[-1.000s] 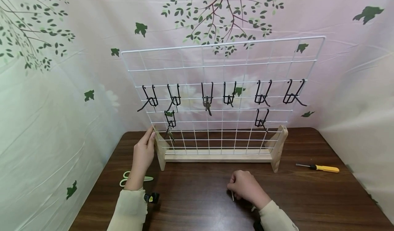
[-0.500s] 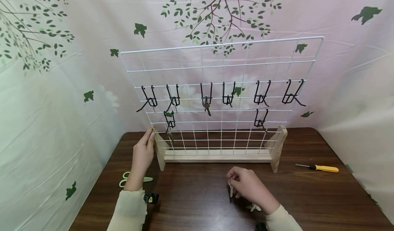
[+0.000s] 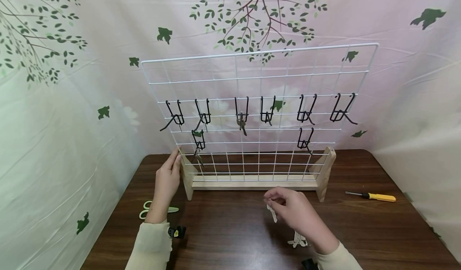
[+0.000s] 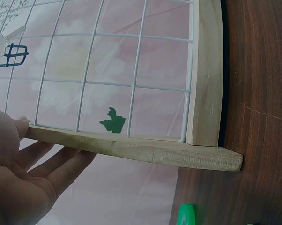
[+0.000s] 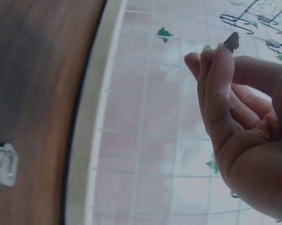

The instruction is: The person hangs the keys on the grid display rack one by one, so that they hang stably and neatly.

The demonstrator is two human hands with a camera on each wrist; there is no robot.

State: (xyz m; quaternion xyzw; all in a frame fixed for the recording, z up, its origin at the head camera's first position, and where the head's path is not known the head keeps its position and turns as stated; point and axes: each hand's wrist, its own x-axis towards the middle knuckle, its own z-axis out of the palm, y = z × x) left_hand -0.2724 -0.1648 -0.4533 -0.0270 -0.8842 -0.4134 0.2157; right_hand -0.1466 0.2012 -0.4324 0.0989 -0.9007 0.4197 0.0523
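My left hand (image 3: pixel 168 175) grips the upper end of the left wooden upright (image 4: pixel 131 149) of a rack stand, thumb on one side and fingers on the other. A white wire grid (image 3: pixel 230 78) rises from this stand, with several black hooks (image 3: pixel 267 112) on it. In front of the rack, above the table, my right hand (image 3: pixel 291 210) pinches a small silver key (image 3: pixel 272 214) that hangs below its fingertips; the right wrist view shows only a dark grey end of the key (image 5: pixel 232 42). Keys (image 3: pixel 241 124) hang on a middle hook, and another key (image 3: pixel 200 159) on the lower left hook.
A pile of silver keys (image 3: pixel 298 240) lies on the table under my right wrist. Light green scissors (image 3: pixel 173 209) lie beside my left forearm. A yellow-handled screwdriver (image 3: pixel 381 197) is at the right. Patterned cloth (image 3: pixel 108 62) surrounds the table's back and sides.
My right hand has risen from the tabletop and shifted toward the rack with the key, uncovering the pile beneath the wrist. My left hand keeps its grip on the upright.
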